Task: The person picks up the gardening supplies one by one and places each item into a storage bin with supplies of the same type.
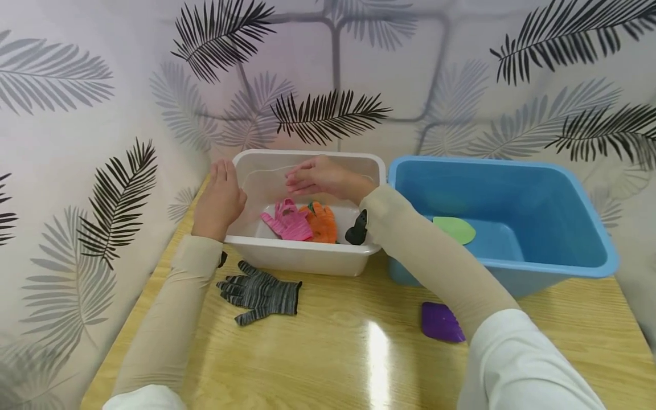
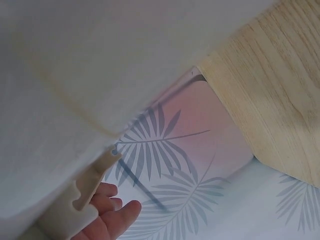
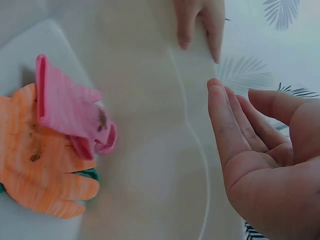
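My left hand (image 1: pixel 217 199) holds the left rim of a white plastic bin (image 1: pixel 302 259); in the right wrist view its thumb is on the inner side. In the left wrist view its fingers (image 2: pixel 117 217) show beside the bin's rim. My right hand (image 1: pixel 325 176) hovers over the bin's far side, fingers loosely extended, holding nothing. On the bin floor a pink glove (image 1: pixel 293 223) partly overlaps an orange glove (image 1: pixel 323 223); both carry dark marks in the right wrist view. A grey striped glove (image 1: pixel 263 293) lies flat on the table before the bin.
Close to the white bin's right stands a larger blue bin (image 1: pixel 553 273) with a light green leaf-shaped piece (image 1: pixel 455 229) inside. A purple piece (image 1: pixel 441 322) lies on the wooden table (image 1: pixel 338 353), partly behind my right sleeve. A leaf-patterned cloth (image 1: pixel 389 74) hangs behind.
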A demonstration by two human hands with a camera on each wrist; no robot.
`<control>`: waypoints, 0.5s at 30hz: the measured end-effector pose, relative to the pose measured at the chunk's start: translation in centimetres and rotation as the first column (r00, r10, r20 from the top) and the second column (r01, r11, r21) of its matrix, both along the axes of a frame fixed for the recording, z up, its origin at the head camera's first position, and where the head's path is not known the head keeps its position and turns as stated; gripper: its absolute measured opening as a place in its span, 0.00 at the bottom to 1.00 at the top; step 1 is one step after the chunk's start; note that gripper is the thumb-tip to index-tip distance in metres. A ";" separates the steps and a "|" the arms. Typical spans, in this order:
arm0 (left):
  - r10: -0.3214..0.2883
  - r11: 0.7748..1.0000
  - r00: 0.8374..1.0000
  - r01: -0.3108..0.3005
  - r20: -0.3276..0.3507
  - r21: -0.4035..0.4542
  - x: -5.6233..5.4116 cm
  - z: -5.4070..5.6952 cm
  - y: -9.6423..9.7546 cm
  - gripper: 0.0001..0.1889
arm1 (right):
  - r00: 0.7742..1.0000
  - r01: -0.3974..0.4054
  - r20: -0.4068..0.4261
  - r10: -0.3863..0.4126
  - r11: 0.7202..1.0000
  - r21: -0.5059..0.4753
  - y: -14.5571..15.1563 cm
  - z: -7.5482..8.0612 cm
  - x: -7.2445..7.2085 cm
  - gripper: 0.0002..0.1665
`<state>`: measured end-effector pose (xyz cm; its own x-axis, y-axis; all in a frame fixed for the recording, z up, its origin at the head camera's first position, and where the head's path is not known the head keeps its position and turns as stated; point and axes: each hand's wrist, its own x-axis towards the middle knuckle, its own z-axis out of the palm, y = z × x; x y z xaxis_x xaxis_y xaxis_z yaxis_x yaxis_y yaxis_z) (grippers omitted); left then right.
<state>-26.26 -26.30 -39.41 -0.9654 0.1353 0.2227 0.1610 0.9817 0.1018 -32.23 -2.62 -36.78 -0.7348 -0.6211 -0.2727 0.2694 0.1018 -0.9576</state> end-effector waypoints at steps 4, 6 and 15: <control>0.012 1.000 1.000 -0.012 0.012 0.010 -0.2 -0.1 0.3 0.32 | 0.999 -0.010 -0.042 0.009 1.000 -0.026 0.5 1.8 0.5 0.19; 0.017 1.000 1.000 -0.017 0.012 0.018 -0.2 -0.2 0.2 0.32 | 0.997 -0.033 -0.066 0.032 0.999 -0.023 0.7 3.0 1.0 0.18; 0.005 1.000 0.999 -0.005 -0.034 0.003 0.0 -0.1 0.2 0.32 | 0.968 -0.181 -0.156 0.195 0.978 0.101 1.2 6.3 6.1 0.14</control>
